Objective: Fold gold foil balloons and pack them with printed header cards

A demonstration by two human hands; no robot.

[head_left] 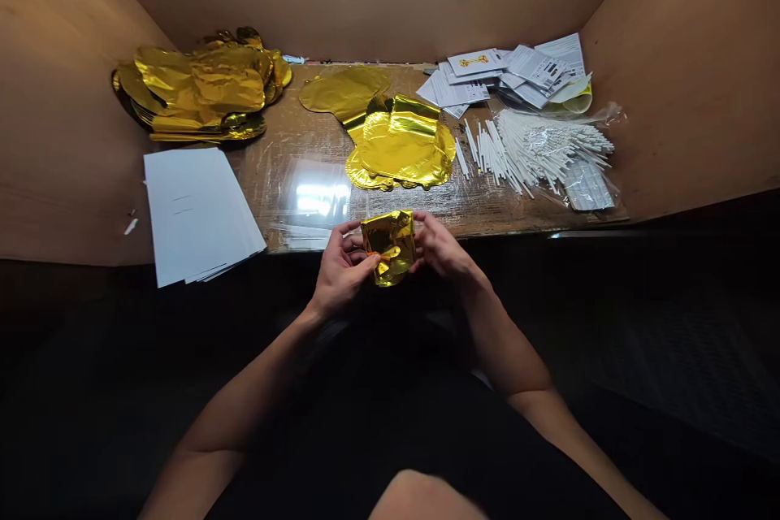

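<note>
Left hand (342, 272) partly curled round the left side of a folded gold foil piece (390, 236), thumb on the front face, fingers at the edge. Foil sits between the two hands, at the near edge of the table (274, 162). Right hand (444, 252) half open, fingertips at the foil's right edge; cannot tell whether it pinches or merely steadies.

On handling: foil looks thin and slippery, likely to crease. Light fingertip pressure at both edges seems best, layers kept square, the small flap at lower front held flat under the thumb. Too hard a pull could tear it.

Around, left to right: white sheets (195, 207), stacked askew, lower end past the table's near edge. Behind them, a heaped pile of gold foil (201, 89). Middle, just beyond the hands, overlapping flat foil shapes (408, 150), nearest thing to snag on. Right, printed cards (469, 89) in a loose scatter; in front, white sticks (542, 150) fanned out, partly under clear plastic, some strays near the foil shapes. Brown walls box the sides, limiting elbow room.
</note>
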